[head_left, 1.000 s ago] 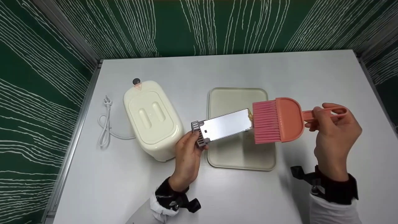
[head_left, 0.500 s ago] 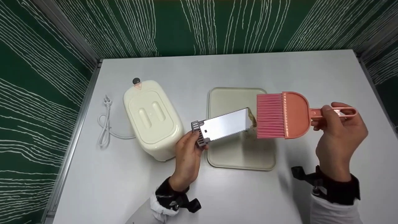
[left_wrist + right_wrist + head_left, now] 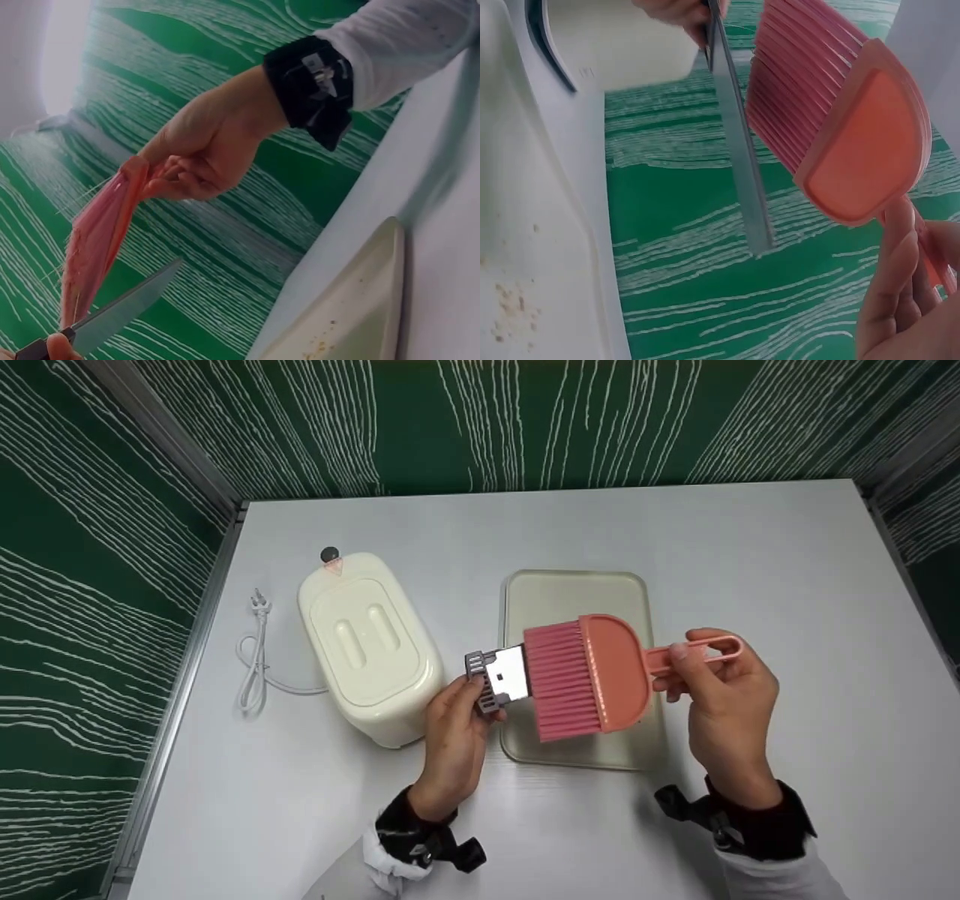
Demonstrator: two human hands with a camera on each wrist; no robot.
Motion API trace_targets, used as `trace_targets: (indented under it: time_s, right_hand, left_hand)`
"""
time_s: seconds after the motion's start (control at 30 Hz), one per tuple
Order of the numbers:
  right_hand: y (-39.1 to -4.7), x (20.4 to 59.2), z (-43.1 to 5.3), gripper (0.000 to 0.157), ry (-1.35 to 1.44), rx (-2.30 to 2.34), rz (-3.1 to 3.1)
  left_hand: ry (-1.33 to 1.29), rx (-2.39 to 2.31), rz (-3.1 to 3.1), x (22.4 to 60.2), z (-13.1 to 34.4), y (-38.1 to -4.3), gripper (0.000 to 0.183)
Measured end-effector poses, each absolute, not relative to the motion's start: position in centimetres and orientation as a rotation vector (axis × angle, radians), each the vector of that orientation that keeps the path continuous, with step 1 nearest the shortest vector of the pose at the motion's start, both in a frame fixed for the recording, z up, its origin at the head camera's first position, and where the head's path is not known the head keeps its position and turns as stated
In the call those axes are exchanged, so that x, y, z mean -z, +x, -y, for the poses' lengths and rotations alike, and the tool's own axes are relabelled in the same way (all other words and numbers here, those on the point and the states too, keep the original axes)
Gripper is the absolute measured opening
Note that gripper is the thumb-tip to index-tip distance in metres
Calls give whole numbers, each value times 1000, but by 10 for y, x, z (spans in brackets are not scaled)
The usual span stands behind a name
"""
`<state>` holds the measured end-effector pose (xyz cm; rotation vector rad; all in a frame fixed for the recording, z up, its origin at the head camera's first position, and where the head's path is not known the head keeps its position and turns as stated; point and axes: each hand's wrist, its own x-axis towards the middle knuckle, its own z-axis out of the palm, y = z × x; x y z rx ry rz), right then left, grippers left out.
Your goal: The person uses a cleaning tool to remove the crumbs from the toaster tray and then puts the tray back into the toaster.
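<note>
My left hand [image 3: 455, 735] pinches the grey slotted end of a flat metal crumb tray [image 3: 508, 675], thumb on top. My right hand [image 3: 727, 705] grips the looped handle of an orange hand brush [image 3: 619, 671] with pink bristles. From the head, the bristles cover most of the crumb tray's plate, leaving its part near the grey end visible. In the right wrist view the thin plate [image 3: 739, 150] stands beside the bristles. Below both hands lies a beige rectangular tray [image 3: 577, 592], with crumbs [image 3: 516, 307] scattered on it.
A cream toaster [image 3: 367, 637] with a lid on top stands left of the left hand, a dark round knob [image 3: 329, 554] at its far end. Its white cord and plug [image 3: 260, 607] lie coiled further left. Green walls border the white table [image 3: 450, 532].
The right hand first drew the brush right, off the crumb tray's far end, then brought it left over the plate, close to the grey end. The left hand stays nearly still.
</note>
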<state>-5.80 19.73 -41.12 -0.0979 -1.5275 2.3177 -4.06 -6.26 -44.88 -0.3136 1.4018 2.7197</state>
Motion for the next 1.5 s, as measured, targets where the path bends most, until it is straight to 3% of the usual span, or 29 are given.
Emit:
trace_targets:
  time_s: [0.63, 1.5]
  right_hand:
    - [-55, 419, -195, 22, 150, -2107, 1766]
    - [-67, 412, -222, 21, 67, -2052, 1548]
  left_hand:
    - [-276, -2718, -1408, 451, 62, -39, 35]
    - [-317, -2731, -1403, 448, 63, -39, 35]
